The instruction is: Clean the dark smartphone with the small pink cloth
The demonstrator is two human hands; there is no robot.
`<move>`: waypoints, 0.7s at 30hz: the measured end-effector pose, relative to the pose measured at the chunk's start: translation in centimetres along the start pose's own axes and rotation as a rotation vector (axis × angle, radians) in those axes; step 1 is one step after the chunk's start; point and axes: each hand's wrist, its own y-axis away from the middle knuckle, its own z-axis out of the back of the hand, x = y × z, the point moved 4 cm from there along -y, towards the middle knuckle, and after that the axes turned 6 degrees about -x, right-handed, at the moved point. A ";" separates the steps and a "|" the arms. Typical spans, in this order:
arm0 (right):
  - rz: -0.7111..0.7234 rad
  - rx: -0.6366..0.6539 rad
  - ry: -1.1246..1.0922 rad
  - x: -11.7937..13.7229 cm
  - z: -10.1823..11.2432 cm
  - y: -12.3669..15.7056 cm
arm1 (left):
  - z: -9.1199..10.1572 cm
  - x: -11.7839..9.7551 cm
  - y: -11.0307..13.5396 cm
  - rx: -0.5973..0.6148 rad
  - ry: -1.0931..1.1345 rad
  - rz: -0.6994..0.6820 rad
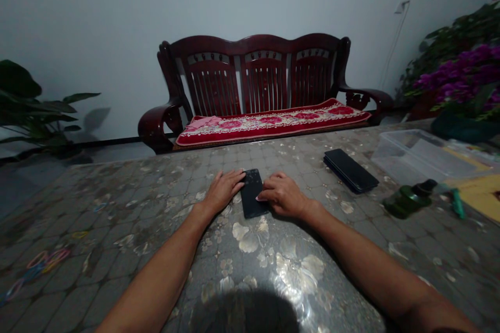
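Note:
A dark phone (pixel 253 195) lies flat on the flower-patterned table (pixel 273 265) straight ahead of me. My left hand (pixel 223 190) rests on the table at its left edge, fingers stretched out and touching the phone's upper left corner. My right hand (pixel 282 195) sits against the phone's right edge, fingers curled, with the thumb and forefinger tips on the phone's side. Neither hand lifts it.
A second dark phone (pixel 350 169) lies further right. Beyond it stand a clear plastic box (pixel 417 158) and a dark green bottle (pixel 408 200) on its side. Coloured rubber bands (pixel 37 265) lie at the left. A red wooden bench (pixel 261 93) stands behind the table, plants at both sides.

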 end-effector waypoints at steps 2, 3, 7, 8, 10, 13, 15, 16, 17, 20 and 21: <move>0.047 0.020 -0.011 0.4 -0.3 0.2 | 0.0 0.1 0.0 0.000 0.003 0.005; 0.050 0.029 -0.007 0.4 -0.5 0.2 | -0.1 0.1 0.0 -0.002 0.002 0.008; -0.040 0.034 0.045 -0.2 -1.0 -0.1 | -0.2 0.1 0.1 -0.010 0.007 0.013; -0.079 0.027 0.065 -0.5 -1.1 -0.3 | -0.2 0.1 0.1 -0.011 0.009 0.010; -0.160 0.015 0.109 -1.1 -1.1 -0.5 | -0.2 0.0 0.1 -0.015 0.007 0.003; -0.234 0.002 0.155 -1.6 -0.7 -0.4 | -0.2 0.0 0.1 -0.021 -0.001 -0.001; -0.210 -0.016 0.131 -1.5 -0.4 -0.1 | -0.2 0.0 0.1 -0.022 -0.004 -0.005; -0.172 -0.027 0.102 -1.3 -0.3 0.1 | -0.2 0.0 0.1 -0.023 -0.005 -0.007; -0.125 -0.038 0.068 -1.0 -0.2 0.3 | -0.2 0.0 0.1 -0.023 -0.006 -0.010; 0.007 -0.058 -0.014 -0.2 -0.3 0.9 | -0.3 0.1 0.0 -0.018 -0.008 -0.018; 0.035 -0.059 -0.031 0.0 -0.4 1.0 | -0.3 0.1 0.0 -0.019 -0.008 -0.018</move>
